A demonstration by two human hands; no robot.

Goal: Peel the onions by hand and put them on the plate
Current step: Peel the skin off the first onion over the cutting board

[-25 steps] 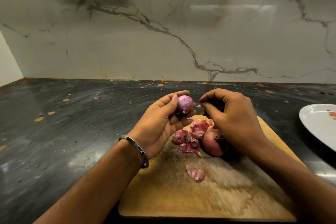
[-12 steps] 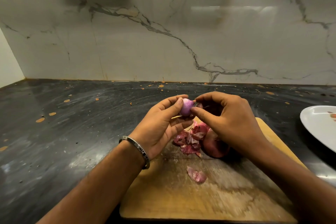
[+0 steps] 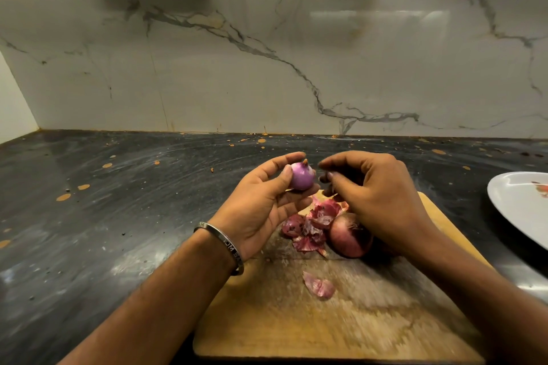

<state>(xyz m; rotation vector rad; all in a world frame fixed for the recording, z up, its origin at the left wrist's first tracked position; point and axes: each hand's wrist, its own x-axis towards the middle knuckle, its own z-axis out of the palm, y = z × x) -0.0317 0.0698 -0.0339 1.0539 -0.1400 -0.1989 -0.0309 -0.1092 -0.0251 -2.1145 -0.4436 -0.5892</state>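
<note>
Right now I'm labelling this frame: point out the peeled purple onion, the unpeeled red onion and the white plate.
peeled purple onion (image 3: 302, 176), head view, front face.
unpeeled red onion (image 3: 348, 235), head view, skin.
white plate (image 3: 516, 210), head view, bare surface.

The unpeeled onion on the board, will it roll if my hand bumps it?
Probably: the unpeeled onion looks round and lies loose on the flat cutting board. The peels touching its left might check it that way. Its dry skin likely grips decently.

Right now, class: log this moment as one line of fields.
left hand: holds peeled onion | right hand: beside it, curled, grip unclear | unpeeled onion: on board | plate: no onion visible
</note>
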